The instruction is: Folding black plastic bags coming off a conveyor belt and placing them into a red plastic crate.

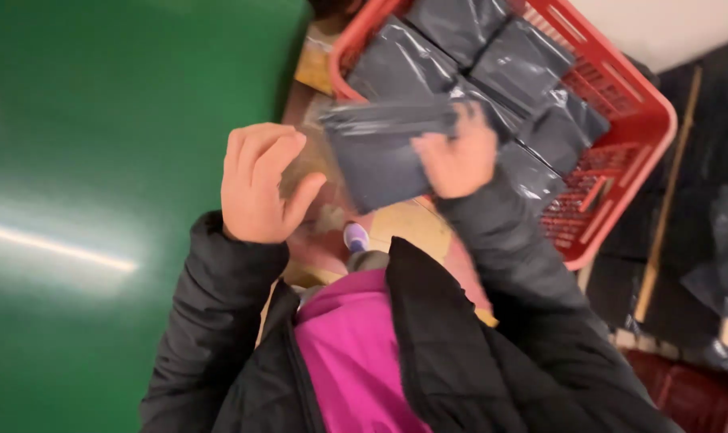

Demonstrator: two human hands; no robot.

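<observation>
1. Our right hand (pixel 458 160), fingers clamped on a dark plastic bag (pixel 388 156), holds it up clear of the stack.
2. Our left hand (pixel 260 184), loosely curled and empty, waits beside the bag.
3. The red basket (pixel 636 104), just beyond the fingers, keeps matching bags (pixel 524 64) stacked flat.

My right hand (pixel 458 156) grips a dark grey plastic pouch (pixel 384 152) at frame centre, just below the red basket (pixel 632 96) of similar pouches at upper right. My left hand (pixel 260 183) curls loosely beside it, over the green table (pixel 99 160) edge.
</observation>
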